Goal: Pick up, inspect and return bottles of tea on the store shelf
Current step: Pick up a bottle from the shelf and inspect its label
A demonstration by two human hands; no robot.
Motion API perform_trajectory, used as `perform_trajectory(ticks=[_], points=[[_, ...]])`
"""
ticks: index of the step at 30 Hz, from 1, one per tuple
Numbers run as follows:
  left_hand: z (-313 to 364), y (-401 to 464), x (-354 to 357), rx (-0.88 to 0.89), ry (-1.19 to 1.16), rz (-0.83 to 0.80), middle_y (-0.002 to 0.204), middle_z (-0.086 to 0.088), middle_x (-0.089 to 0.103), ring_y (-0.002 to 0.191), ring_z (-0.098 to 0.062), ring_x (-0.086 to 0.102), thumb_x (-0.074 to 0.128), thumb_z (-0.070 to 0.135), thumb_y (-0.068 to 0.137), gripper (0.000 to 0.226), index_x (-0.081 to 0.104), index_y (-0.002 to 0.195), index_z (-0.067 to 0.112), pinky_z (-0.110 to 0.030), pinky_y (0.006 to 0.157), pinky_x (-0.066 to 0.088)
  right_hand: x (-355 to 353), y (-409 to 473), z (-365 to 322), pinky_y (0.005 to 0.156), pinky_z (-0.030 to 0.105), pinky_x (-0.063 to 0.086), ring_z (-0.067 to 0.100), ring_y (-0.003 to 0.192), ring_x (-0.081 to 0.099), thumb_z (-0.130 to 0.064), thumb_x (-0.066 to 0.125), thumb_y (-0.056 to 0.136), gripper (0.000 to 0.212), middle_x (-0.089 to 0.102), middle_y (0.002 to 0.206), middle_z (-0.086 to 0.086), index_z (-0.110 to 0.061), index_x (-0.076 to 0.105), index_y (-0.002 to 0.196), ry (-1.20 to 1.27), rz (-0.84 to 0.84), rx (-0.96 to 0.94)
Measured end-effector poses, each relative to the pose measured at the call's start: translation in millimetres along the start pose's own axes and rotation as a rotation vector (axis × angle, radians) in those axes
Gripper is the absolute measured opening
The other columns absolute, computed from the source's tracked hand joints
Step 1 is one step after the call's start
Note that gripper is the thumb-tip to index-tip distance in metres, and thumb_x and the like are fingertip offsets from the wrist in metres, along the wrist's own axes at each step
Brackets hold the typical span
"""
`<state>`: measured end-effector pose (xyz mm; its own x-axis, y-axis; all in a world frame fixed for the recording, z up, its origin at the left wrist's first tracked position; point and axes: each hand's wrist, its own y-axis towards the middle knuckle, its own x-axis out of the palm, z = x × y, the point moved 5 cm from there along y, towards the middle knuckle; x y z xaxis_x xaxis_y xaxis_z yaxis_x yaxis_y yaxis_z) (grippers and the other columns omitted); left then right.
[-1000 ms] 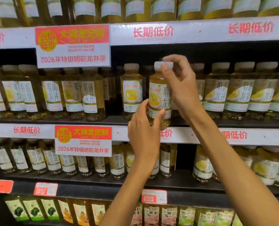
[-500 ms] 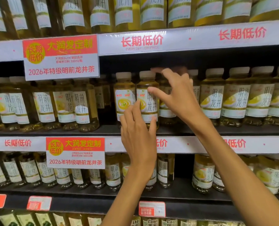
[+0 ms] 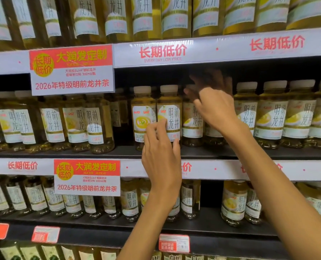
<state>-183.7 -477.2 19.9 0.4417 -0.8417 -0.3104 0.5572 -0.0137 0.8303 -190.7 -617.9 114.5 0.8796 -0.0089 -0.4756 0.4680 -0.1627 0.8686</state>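
- Head view, far left: the middle shelf (image 3: 62, 153) carries a row of tea bottles (image 3: 75, 126) with pale gold liquid, white caps and white labels printed in dark characters; they look blurred here.
- A red-and-white promo sign (image 3: 71, 69) hangs from the upper shelf edge over that row; a second sign (image 3: 87, 177) hangs from the middle shelf's edge.
- At centre, two bottles stand upright on the middle shelf, touching side by side: the left-hand bottle (image 3: 142, 117) shows a yellow cup picture, the returned bottle (image 3: 169, 113) shows large vertical characters.
- The left hand (image 3: 161, 162) is loosely open in front of these two, fingertips at the lower labels, gripping nothing that I can see.
- The right hand (image 3: 215, 107) reaches among the next bottles (image 3: 192, 119); its fingers are blurred, so I cannot tell whether it grips one.
- Further right, more identical bottles (image 3: 272, 117) fill the shelf.
- The lower shelf (image 3: 202, 227) holds the same tea.
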Motion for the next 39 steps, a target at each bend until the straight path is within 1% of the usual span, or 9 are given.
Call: perform_trajectory(ticks=[6, 12, 18, 21, 24, 27, 31, 35, 39], points=[[11, -8, 3, 0.079, -0.073, -0.017, 0.118, -0.007, 0.054, 0.105, -0.019, 0.056, 0.07, 0.01, 0.084, 0.039, 0.057, 0.12, 0.01, -0.027, 0.077, 0.052, -5, -8, -1, 0.065, 0.038, 0.041, 0.03, 0.073, 0.059, -0.035, 0.053, 0.095, 0.031, 0.045, 0.064, 0.0, -0.013, 0.048, 0.075, -0.034, 0.01, -0.063], [17, -14, 5, 0.172, -0.142, -0.049, 0.12, -0.006, 0.057, 0.112, -0.015, 0.054, 0.068, 0.011, 0.086, 0.042, 0.056, 0.125, 0.008, -0.017, 0.088, 0.043, -23, -43, 10, 0.088, 0.011, 0.042, 0.0, 0.106, 0.045, -0.031, 0.063, 0.091, 0.045, 0.042, 0.119, -0.009, -0.019, 0.043, 0.129, 0.555, 0.048, 0.001], [22, -20, 16, 0.189, -0.213, -0.256, 0.139, -0.005, 0.045, 0.131, -0.012, 0.037, 0.069, 0.024, 0.086, 0.066, 0.037, 0.142, 0.01, -0.01, 0.106, 0.022, -35, -65, 6, 0.082, 0.015, 0.049, -0.008, 0.105, 0.051, -0.015, 0.06, 0.093, 0.038, 0.049, 0.111, -0.021, -0.007, 0.047, 0.128, 0.806, 0.065, 0.003], [23, -24, 14, 0.174, -0.25, -0.281, 0.143, -0.002, 0.041, 0.133, -0.011, 0.035, 0.07, 0.033, 0.084, 0.074, 0.032, 0.145, 0.014, -0.024, 0.111, 0.025, -50, -70, 3, 0.079, 0.011, 0.047, -0.008, 0.103, 0.053, -0.012, 0.059, 0.093, 0.033, 0.052, 0.11, -0.017, -0.009, 0.048, 0.124, 0.912, 0.108, 0.007], [21, -27, 10, 0.101, -0.359, -0.375, 0.143, 0.004, 0.043, 0.132, -0.008, 0.039, 0.07, 0.039, 0.082, 0.078, 0.029, 0.146, 0.02, -0.034, 0.111, 0.035, -63, -73, 2, 0.082, 0.021, 0.052, 0.007, 0.101, 0.061, -0.021, 0.06, 0.09, 0.03, 0.063, 0.11, 0.001, -0.018, 0.051, 0.119, 1.117, 0.087, 0.105], [24, -38, 0, 0.004, -0.605, -0.529, 0.128, 0.011, 0.057, 0.116, 0.001, 0.055, 0.074, 0.032, 0.08, 0.069, 0.038, 0.138, 0.025, -0.021, 0.094, 0.05, -72, -79, -3, 0.082, 0.028, 0.055, 0.021, 0.101, 0.065, -0.028, 0.062, 0.083, 0.031, 0.062, 0.115, 0.019, -0.022, 0.057, 0.114, 1.306, 0.026, 0.203], [28, -72, -10, -0.157, -0.787, -0.664, 0.11, 0.015, 0.067, 0.102, 0.003, 0.062, 0.076, 0.031, 0.078, 0.051, 0.051, 0.122, 0.028, -0.017, 0.083, 0.052, -65, -90, -6, 0.08, 0.03, 0.057, 0.023, 0.097, 0.069, -0.032, 0.063, 0.087, 0.027, 0.071, 0.1, 0.009, -0.02, 0.062, 0.112, 1.319, -0.158, 0.277], [22, -121, -11, -0.38, -0.947, -0.866, 0.101, 0.027, 0.068, 0.093, 0.009, 0.064, 0.068, 0.045, 0.071, 0.042, 0.055, 0.11, 0.036, -0.005, 0.071, 0.048, -36, -127, -4, 0.079, 0.036, 0.057, 0.027, 0.098, 0.069, -0.039, 0.054, 0.089, 0.034, 0.072, 0.098, 0.007, -0.018, 0.062, 0.114, 1.596, -0.429, 0.436], [6, -163, -13, -0.583, -1.001, -1.027, 0.108, 0.012, 0.072, 0.103, -0.005, 0.066, 0.059, 0.068, 0.066, 0.053, 0.059, 0.112, 0.042, -0.023, 0.084, 0.05, -16, -170, 0, 0.088, 0.043, 0.055, 0.027, 0.098, 0.069, -0.036, 0.055, 0.089, 0.032, 0.071, 0.1, 0.01, -0.018, 0.064, 0.115, 1.679, -0.474, 0.553]])
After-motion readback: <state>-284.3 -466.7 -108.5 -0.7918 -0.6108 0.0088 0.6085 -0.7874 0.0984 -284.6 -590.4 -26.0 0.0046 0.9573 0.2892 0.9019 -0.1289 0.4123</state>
